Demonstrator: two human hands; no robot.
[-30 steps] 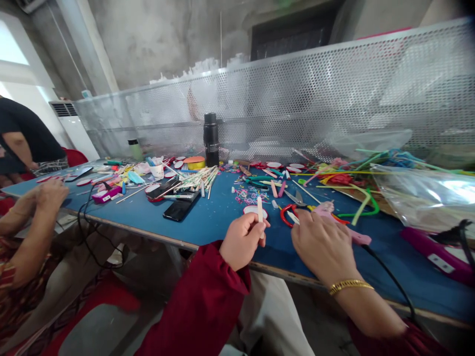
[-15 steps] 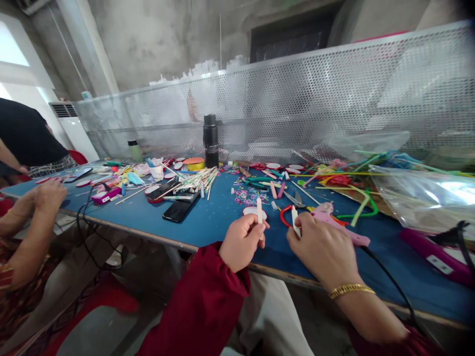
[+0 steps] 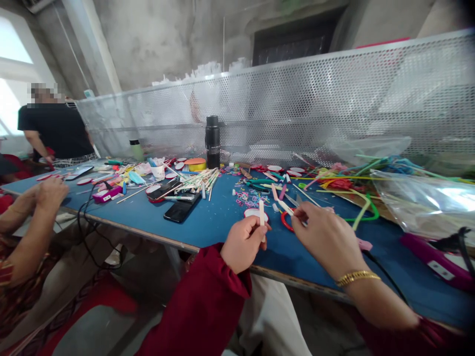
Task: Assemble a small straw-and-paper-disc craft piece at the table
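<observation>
My left hand (image 3: 245, 242) is closed, with a short, pale, flat stick (image 3: 261, 212) pinched upright between thumb and fingers. A round white disc with a red rim (image 3: 253, 213) lies on the table just behind it. My right hand (image 3: 326, 235) pinches a slim white piece (image 3: 285, 207) that points up and left; I cannot make out its kind. Beneath it show the red handle (image 3: 285, 220) and blades of a pair of scissors. The pink glue gun (image 3: 365, 244) is mostly hidden behind my right hand, with its black cord running off to the right.
Small coloured pieces (image 3: 248, 198), a bundle of thin sticks (image 3: 198, 180), black phones (image 3: 182, 207) and a black bottle (image 3: 213, 142) lie or stand on the blue table (image 3: 218, 232). Purple power strips (image 3: 438, 262) lie right and left. Another person's hands (image 3: 52, 195) are at the left.
My right hand has tilted the white piece from upright to leaning left, over the scissors, and now covers more of the glue gun. My left hand keeps its stick. The view has shifted slightly.
</observation>
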